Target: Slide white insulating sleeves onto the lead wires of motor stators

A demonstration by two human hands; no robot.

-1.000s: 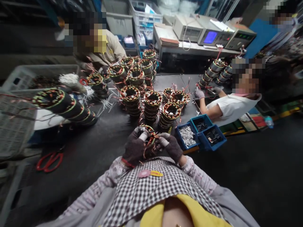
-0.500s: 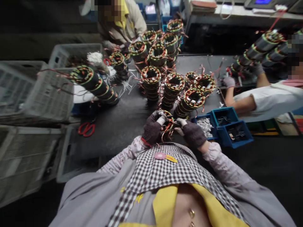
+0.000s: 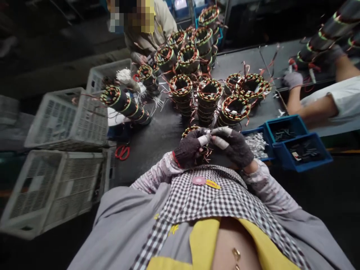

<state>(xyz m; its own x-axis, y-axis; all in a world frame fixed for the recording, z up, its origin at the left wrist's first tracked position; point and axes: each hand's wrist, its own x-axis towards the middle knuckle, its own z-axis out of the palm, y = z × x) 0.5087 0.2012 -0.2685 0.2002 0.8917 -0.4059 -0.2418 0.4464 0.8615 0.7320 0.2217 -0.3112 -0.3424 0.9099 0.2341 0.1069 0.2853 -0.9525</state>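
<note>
In front of my apron stands a motor stator (image 3: 191, 130) with a ring of wound copper wire, largely hidden behind my hands. My left hand (image 3: 192, 147), in a dark glove with pale-wrapped fingertips, is closed in a pinch over it. Reddish lead wires (image 3: 207, 153) hang out below its fingers. My right hand (image 3: 234, 147), gloved alike, is closed too, its fingertips meeting the left ones. What lies between the fingertips is too small to make out. Just beyond stand stacked stators (image 3: 208, 98) with loose wire ends.
At the right are blue bins (image 3: 302, 152) with dark sleeves and small white parts (image 3: 256, 145). Red-handled scissors (image 3: 122, 152) lie left, near plastic crates (image 3: 91, 123) and a leaning stator stack (image 3: 126, 105). Co-workers work across the table and at the right, one gloved hand (image 3: 293, 79) showing.
My right hand has come leftward, so its fingertips now meet those of my left hand above the stator. The view has turned and shifted somewhat.
</note>
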